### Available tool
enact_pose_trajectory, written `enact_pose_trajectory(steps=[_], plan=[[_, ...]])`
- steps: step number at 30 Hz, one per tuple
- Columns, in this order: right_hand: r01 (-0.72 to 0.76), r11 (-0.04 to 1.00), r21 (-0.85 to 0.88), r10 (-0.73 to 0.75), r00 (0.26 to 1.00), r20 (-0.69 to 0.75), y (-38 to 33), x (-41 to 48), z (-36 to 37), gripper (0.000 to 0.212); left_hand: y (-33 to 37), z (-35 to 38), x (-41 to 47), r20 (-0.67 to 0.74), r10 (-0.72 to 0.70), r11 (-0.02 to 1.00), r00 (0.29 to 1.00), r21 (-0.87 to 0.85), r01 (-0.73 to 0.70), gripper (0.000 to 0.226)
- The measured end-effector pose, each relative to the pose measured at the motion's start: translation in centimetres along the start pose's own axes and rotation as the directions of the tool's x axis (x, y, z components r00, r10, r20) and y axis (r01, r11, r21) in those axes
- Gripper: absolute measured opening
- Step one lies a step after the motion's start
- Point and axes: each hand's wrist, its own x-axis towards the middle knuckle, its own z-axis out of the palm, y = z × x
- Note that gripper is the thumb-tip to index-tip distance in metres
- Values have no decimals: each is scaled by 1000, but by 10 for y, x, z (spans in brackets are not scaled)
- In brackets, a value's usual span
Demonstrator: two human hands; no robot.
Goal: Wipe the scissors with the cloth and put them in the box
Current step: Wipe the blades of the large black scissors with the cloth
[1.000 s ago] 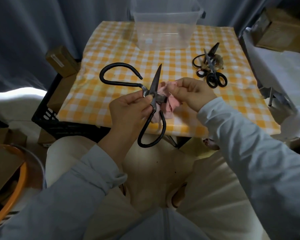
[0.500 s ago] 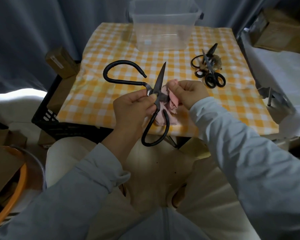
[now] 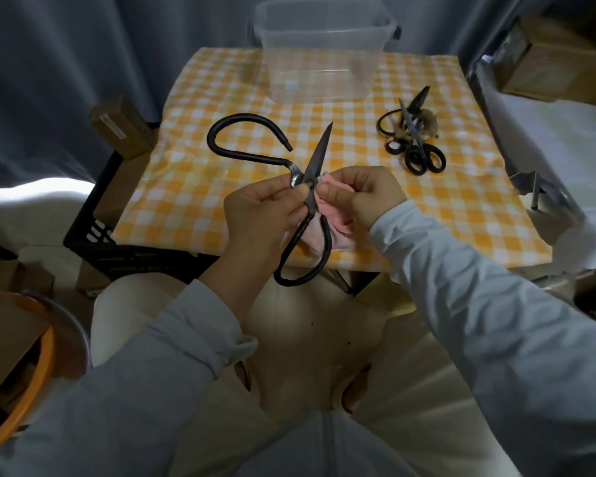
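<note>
Now, left hand (image 3: 255, 215) pinching one black scissors (image 3: 319, 156) at the pivot, right hand (image 3: 369, 194) clutching one pink cloth (image 3: 341, 232), one clear box (image 3: 320, 74), several other scissors (image 3: 415, 146) piled

One camera, worn on the person's head. It looked forward and steeply down, over the lap (image 3: 307, 339) and across the table (image 3: 221, 173) toward the box (image 3: 320, 74) and curtain (image 3: 66, 63) at the far side. Wide lens: straight edges bowed near the borders, and both sleeves ran in large from the bottom corners. Close range: left hand (image 3: 258, 215) and right hand (image 3: 365, 194) sat near frame centre with the scissors (image 3: 315, 160) and cloth (image 3: 338, 222). The whole tabletop fit in frame. A crate (image 3: 93, 235) on the left margin, cartons (image 3: 547, 63) top right.
</note>
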Motion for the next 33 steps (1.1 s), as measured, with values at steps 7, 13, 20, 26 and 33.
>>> enact_pose_trajectory(steps=[7, 13, 20, 26, 33], plan=[[-13, 1000, 22, 15, 997, -79, -6, 6, -7, 17, 4, -6, 1, -2, 36, 999, 999, 40, -36, 14], [80, 947, -312, -6, 973, 231, -17, 7, -16, 2, 4, -6, 2, 62, 39, 997, 997, 69, -43, 19], [130, 910, -394, -6, 953, 301, -21, 7, -31, 13, 8, -8, 3, 86, 30, 999, 996, 40, -34, 17], [112, 822, -558, 34, 969, 244, -6, 7, -54, 13, 7, -15, 8, 23, 11, 999, 1000, 31, -11, 14], [34, 932, -361, -19, 999, 44, -12, 11, -60, 15, 18, -26, 19, 38, 55, 996, 998, 67, -58, 15]])
